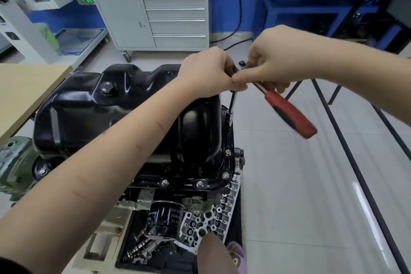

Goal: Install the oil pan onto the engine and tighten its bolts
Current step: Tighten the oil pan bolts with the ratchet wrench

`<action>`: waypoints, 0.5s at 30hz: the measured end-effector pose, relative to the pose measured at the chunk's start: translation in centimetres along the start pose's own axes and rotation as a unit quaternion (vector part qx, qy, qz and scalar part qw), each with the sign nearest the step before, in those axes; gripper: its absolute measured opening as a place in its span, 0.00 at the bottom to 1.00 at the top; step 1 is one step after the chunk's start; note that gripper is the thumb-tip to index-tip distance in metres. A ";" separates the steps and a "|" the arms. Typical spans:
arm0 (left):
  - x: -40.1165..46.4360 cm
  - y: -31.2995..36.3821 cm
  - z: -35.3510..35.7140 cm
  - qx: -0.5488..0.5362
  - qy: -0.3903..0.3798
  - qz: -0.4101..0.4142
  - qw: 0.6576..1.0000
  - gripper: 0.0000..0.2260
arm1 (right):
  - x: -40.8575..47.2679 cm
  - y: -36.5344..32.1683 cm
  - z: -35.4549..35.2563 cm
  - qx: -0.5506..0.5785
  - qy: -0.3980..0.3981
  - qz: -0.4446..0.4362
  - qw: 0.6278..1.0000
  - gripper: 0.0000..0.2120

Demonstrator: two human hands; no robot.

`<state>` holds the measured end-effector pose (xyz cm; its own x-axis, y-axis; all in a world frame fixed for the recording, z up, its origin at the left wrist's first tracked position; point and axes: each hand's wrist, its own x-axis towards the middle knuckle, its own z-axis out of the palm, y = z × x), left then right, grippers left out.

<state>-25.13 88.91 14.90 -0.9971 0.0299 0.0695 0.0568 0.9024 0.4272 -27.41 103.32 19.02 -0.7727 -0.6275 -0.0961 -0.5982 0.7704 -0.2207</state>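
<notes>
A glossy black oil pan (115, 107) sits on top of the engine (200, 213), with several flange bolts (225, 175) along its near and right edges. A ratchet wrench with a red and black handle (289, 113) carries a long extension and socket (230, 115) that stands on a bolt at the pan's right edge. My left hand (206, 71) is closed around the top of the extension at the ratchet head. My right hand (273, 60) grips the ratchet's shaft just beside the head; the handle sticks out toward the lower right.
A black oil filter (164, 218) hangs on the engine's near side above a tray of small parts (144, 249). A wooden bench (24, 87) lies to the left, a grey drawer cabinet (155, 18) behind, blue equipment at the back right. Tiled floor (311, 184) spreads to the right.
</notes>
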 end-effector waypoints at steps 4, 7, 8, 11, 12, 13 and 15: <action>-0.2 0.1 -0.1 -0.009 -0.010 0.009 1.000 0.11 | 0.0 0.1 -1.2 -0.048 0.005 -0.055 0.997 0.04; -0.3 0.2 -0.1 -0.008 -0.009 0.010 1.000 0.10 | 0.3 0.1 -1.0 -0.056 0.034 -0.088 0.994 0.15; -0.3 0.2 -0.1 -0.006 -0.007 0.009 1.000 0.10 | 0.4 0.1 -0.9 -0.059 0.041 -0.089 0.993 0.15; -0.3 0.2 -0.1 -0.012 0.000 0.006 1.000 0.08 | 0.2 0.3 -1.0 -0.067 0.031 -0.036 0.997 0.16; -0.3 0.2 -0.1 -0.018 0.003 0.005 1.000 0.08 | 0.0 0.3 -0.8 -0.051 0.021 -0.016 0.998 0.15; -0.3 0.1 0.0 -0.021 0.006 0.005 1.000 0.09 | -0.3 0.3 -0.5 -0.015 0.008 -0.001 1.000 0.11; -0.4 0.1 0.0 -0.018 0.004 0.007 1.000 0.11 | -0.6 0.2 0.5 0.101 -0.012 0.025 0.995 0.07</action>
<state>-24.74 89.01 14.94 -0.9959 0.0383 0.0821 0.0718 0.8861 0.4579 -26.97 103.79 18.51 -0.7936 -0.5934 -0.1345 -0.5025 0.7639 -0.4049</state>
